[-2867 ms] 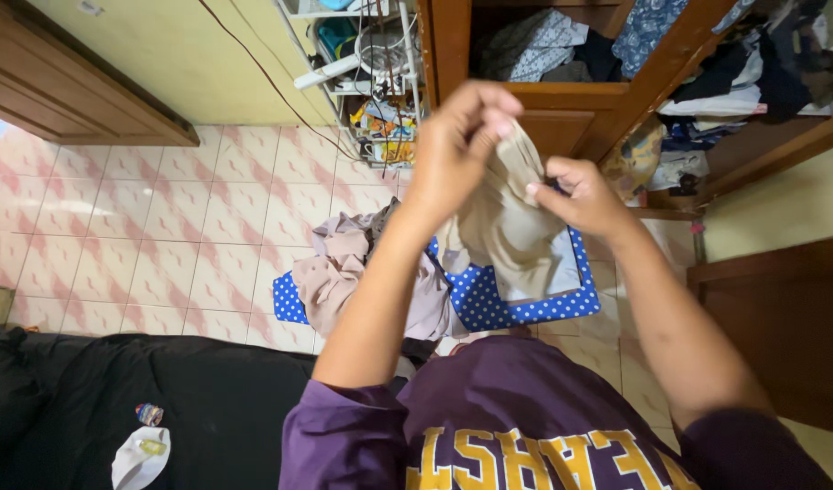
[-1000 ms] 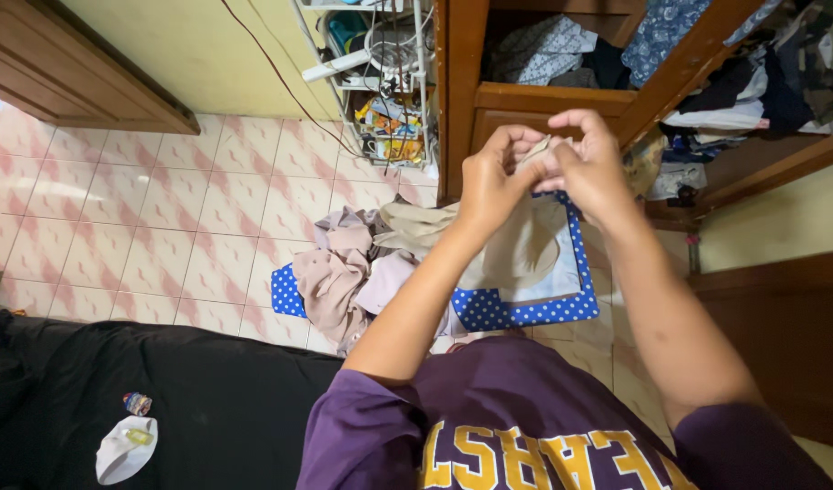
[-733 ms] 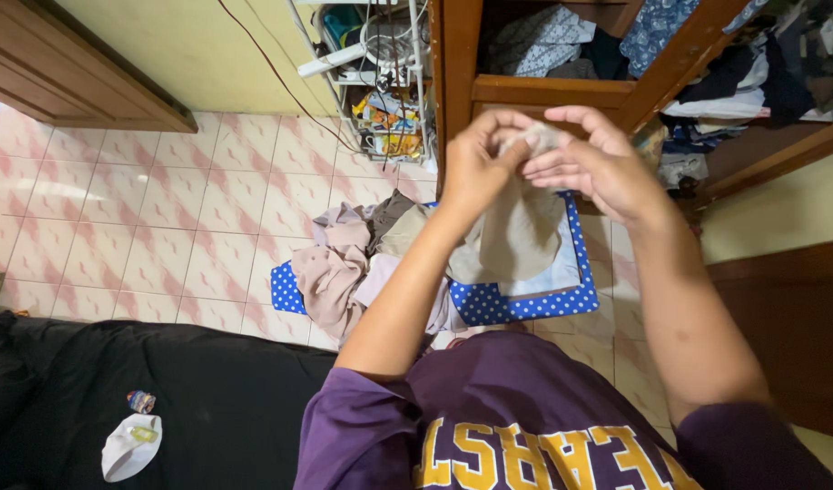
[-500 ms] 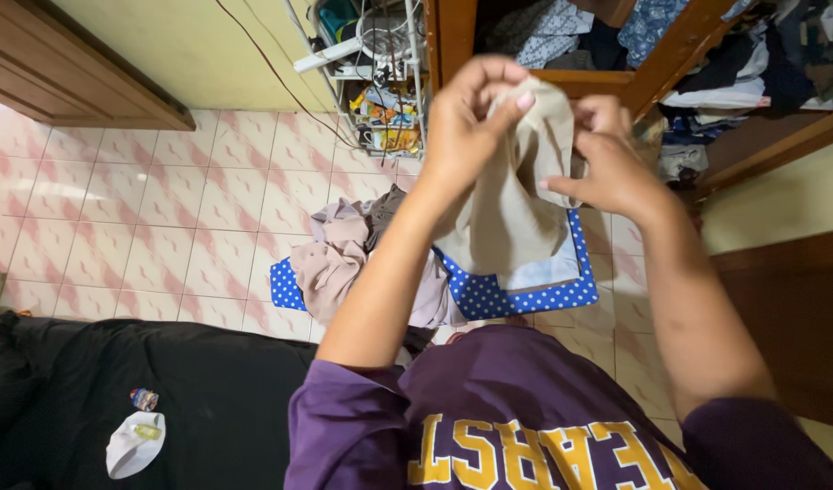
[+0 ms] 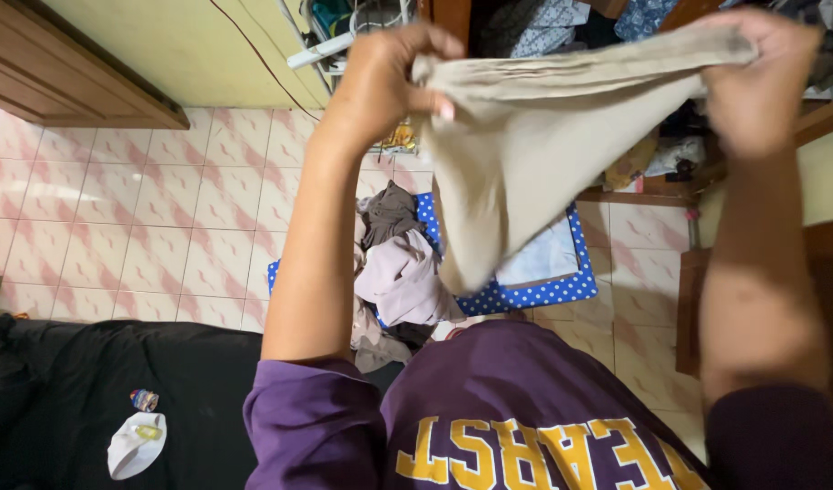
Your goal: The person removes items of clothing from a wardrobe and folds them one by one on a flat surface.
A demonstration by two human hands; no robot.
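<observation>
A beige garment (image 5: 534,136) hangs stretched between both hands, raised in front of me. My left hand (image 5: 389,73) pinches its top edge at the left, and my right hand (image 5: 763,77) grips the same edge at the right. The cloth droops to a point over a blue mat with white dots (image 5: 534,290) on the floor. Beside that mat lies a pile of clothes (image 5: 394,263) in grey, mauve and brown.
A pink and white tiled floor (image 5: 144,227) spreads to the left. A black couch or cushion (image 5: 89,399) with a white cap (image 5: 135,445) is at the lower left. An open wooden wardrobe (image 5: 670,191) full of clothes and a wire rack (image 5: 344,36) stand ahead.
Both hands were close together bunching the beige garment. Now they have spread wide apart and lifted it, pulling its top edge taut.
</observation>
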